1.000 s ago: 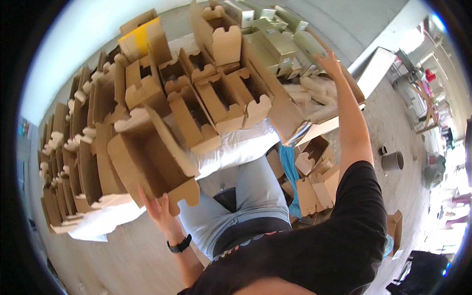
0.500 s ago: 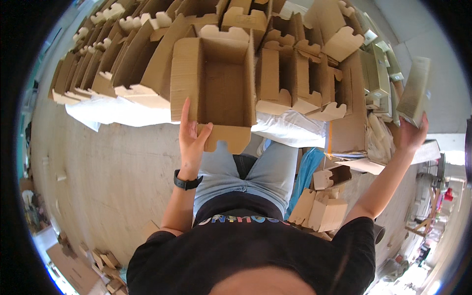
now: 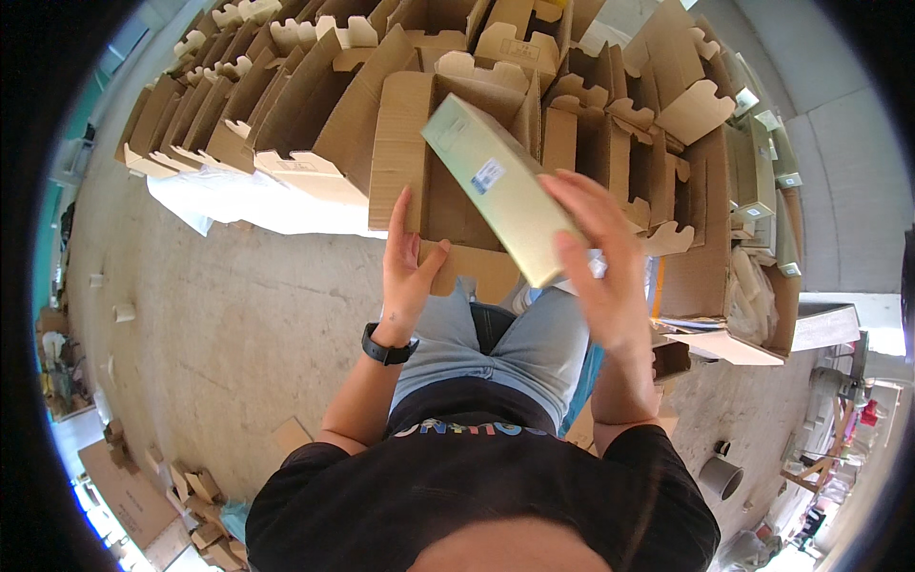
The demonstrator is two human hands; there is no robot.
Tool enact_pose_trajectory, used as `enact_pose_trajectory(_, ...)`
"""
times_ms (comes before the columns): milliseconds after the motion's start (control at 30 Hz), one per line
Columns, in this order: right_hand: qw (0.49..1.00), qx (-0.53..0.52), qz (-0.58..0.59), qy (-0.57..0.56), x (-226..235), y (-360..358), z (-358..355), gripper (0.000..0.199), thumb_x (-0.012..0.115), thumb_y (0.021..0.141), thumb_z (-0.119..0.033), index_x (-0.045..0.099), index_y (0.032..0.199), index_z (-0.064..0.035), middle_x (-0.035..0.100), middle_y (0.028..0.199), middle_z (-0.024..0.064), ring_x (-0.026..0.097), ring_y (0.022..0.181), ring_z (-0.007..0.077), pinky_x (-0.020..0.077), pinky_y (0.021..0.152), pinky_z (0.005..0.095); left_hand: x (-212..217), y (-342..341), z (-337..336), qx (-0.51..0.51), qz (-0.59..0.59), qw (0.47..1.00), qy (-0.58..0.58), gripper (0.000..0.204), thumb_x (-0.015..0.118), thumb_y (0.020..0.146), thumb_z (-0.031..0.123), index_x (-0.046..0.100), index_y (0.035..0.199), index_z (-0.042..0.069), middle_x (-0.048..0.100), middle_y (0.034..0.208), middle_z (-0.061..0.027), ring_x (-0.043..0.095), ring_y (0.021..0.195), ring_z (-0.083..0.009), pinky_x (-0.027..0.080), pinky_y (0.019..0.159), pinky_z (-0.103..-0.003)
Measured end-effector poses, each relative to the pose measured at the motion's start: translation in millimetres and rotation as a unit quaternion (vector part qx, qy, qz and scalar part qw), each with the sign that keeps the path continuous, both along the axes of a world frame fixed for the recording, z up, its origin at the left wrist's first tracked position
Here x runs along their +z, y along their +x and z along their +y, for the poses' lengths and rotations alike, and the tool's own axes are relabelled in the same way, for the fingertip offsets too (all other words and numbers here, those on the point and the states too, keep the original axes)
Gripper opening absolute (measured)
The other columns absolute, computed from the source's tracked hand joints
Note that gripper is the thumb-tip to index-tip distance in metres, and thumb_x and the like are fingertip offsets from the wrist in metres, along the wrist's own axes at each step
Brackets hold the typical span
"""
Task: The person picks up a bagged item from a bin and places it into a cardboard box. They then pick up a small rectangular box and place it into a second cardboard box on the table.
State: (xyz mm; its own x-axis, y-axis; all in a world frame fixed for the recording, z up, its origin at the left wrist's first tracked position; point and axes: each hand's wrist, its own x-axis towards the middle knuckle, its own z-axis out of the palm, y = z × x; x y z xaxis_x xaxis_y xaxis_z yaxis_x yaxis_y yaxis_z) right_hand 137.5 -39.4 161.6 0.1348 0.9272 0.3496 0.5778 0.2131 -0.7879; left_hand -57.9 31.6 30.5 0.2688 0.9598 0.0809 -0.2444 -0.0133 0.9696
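An open cardboard box stands in front of me with its top flaps raised. My left hand grips its near left edge, thumb on the near flap and fingers along the left side. In my right hand is a long pale gold carton with a small white label on its face. The carton is tilted over the open box, its far end above the box's inside and its near end by my fingers. It hides much of the box's interior.
Rows of open cardboard boxes crowd the surface left and right of mine. A large carton at the right holds more pale gold cartons and plastic bags. A grey bin stands on the floor at lower right; cardboard scraps lie at lower left.
My right hand has brought the pale gold carton from the far right over to the open box. The left hand keeps its hold on the box. The whole view has shifted slightly.
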Motion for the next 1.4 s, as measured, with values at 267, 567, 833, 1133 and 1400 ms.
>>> enact_pose_trajectory(267, 0.943, -0.092, -0.317, 0.036, -14.2, -57.2, 20.9, 0.044, 0.068, 0.078, -0.029, 0.062, 0.116, -0.0083, 0.059, 0.111, 0.0127, 0.058, 0.085, 0.0300, 0.0523, 0.054, 0.0357, -3.1, 3.3, -1.4, 0.006, -0.017, 0.999, -0.031, 0.080, 0.060, 0.079, -0.011, 0.026, 0.149, 0.007, 0.034, 0.148, -0.0063, 0.033, 0.135, -0.0168, 0.024, 0.112, -0.033)
enact_pose_trajectory(567, 0.928, -0.125, -0.350, 0.024, -3.6, -71.0, 33.4, 0.039, 0.065, 0.083, -0.027, 0.062, 0.118, -0.0096, 0.060, 0.114, 0.0116, 0.059, 0.090, 0.0291, 0.0522, 0.061, 0.0369, -10.1, -1.4, -4.3, 0.010, -0.022, 0.998, -0.054, 0.080, 0.060, 0.080, -0.011, 0.026, 0.150, 0.009, 0.033, 0.148, -0.0068, 0.034, 0.135, -0.0176, 0.023, 0.113, -0.035)
enact_pose_trajectory(833, 0.909, -0.076, -0.410, -0.015, -56.9, -60.2, 55.5, 0.060, 0.062, 0.086, -0.045, 0.057, 0.121, 0.0032, 0.055, 0.125, 0.0192, 0.052, 0.115, 0.0444, 0.0533, 0.083, 0.0448, -4.4, -1.0, -3.5, 0.021, 0.050, 0.998, 0.013, 0.077, 0.059, 0.084, -0.006, 0.020, 0.150, 0.004, 0.031, 0.150, -0.0085, 0.036, 0.130, -0.0158, 0.030, 0.105, -0.030)
enact_pose_trajectory(1133, 0.949, -0.051, -0.300, -0.084, -53.6, 15.2, 87.5, 0.042, 0.055, 0.094, -0.026, 0.051, 0.126, 0.0011, 0.055, 0.124, 0.0210, 0.060, 0.106, 0.0341, 0.0490, 0.090, 0.0380, -6.3, -3.8, 0.5, 0.000, 0.010, 1.000, -0.013, 0.078, 0.062, 0.083, -0.003, 0.025, 0.151, 0.010, 0.028, 0.153, -0.0052, 0.025, 0.140, -0.0170, 0.017, 0.114, -0.037)
enact_pose_trajectory(1400, 0.991, -0.017, -0.134, -0.006, -84.8, 56.9, 137.4, 0.062, 0.057, 0.093, -0.013, 0.027, 0.147, -0.0067, 0.054, 0.117, 0.0181, 0.059, 0.091, 0.0258, 0.0483, 0.083, 0.0372, -6.8, -5.1, 2.2, 0.005, 0.070, 0.998, -0.002, 0.077, 0.062, 0.085, -0.001, 0.020, 0.151, 0.004, 0.027, 0.153, -0.0064, 0.033, 0.135, -0.0184, 0.023, 0.112, -0.040)
